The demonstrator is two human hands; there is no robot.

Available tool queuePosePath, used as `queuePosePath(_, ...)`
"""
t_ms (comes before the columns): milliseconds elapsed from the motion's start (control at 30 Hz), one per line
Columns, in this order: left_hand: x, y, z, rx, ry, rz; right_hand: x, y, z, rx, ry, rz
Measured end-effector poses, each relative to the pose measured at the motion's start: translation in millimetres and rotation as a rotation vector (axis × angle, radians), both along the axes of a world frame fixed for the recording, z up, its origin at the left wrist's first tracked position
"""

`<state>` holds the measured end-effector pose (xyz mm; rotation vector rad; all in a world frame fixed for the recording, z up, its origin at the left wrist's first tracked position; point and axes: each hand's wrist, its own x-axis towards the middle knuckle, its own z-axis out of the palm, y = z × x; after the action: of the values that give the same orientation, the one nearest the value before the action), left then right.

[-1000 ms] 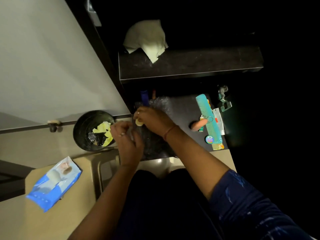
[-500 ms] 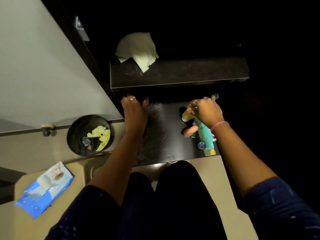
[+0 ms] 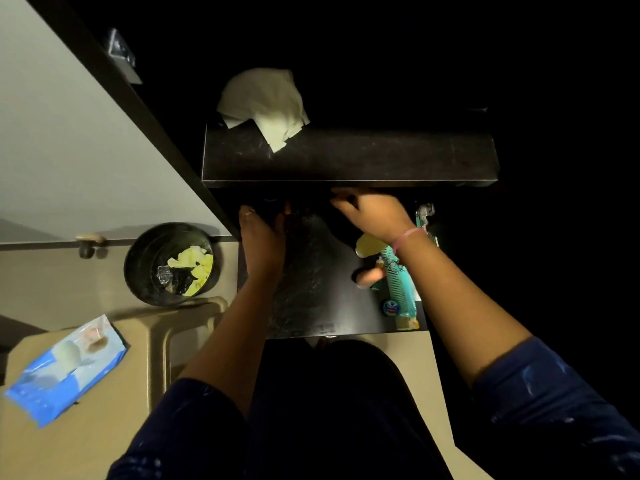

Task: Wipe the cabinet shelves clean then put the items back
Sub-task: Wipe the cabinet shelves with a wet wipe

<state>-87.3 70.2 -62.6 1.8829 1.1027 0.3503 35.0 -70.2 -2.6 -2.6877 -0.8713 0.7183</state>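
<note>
The soft wipe (image 3: 265, 105) lies on the top shelf (image 3: 349, 157) at 12 o'clock; it looks light and floppy, easy to pinch anywhere. One wipe, two shelves. On the lower shelf (image 3: 318, 271) the left hand (image 3: 261, 242) rests flat and loose. The right hand (image 3: 372, 214) reaches under the top shelf; its grip is hidden.

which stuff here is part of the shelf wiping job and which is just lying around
Part of the job:
- crumpled wipe on the upper shelf
- lower shelf
- teal comb and small items beside it
- wipes pack

Just lying about:
- black bin
- door knob
</note>
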Motion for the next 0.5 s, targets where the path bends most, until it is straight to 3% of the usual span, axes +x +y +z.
queuePosePath(133,4.1,4.1,-5.9,-0.013,-0.001,0.035,-2.6,60.5,-15.6,0.030,0.267,0.140)
queuePosePath(267,7.2,8.9,-9.3,0.024,0.027,0.016,-6.7,90.3,-33.3,0.166,0.649,-0.142)
queuePosePath(400,8.0,8.8,-5.2,0.056,-0.005,-0.029,3.6,84.5,-71.0,0.311,0.623,-0.261)
queuePosePath(500,11.9,1.7,5.3,0.053,-0.098,-0.140,3.8,58.8,-41.7,0.199,0.541,-0.247)
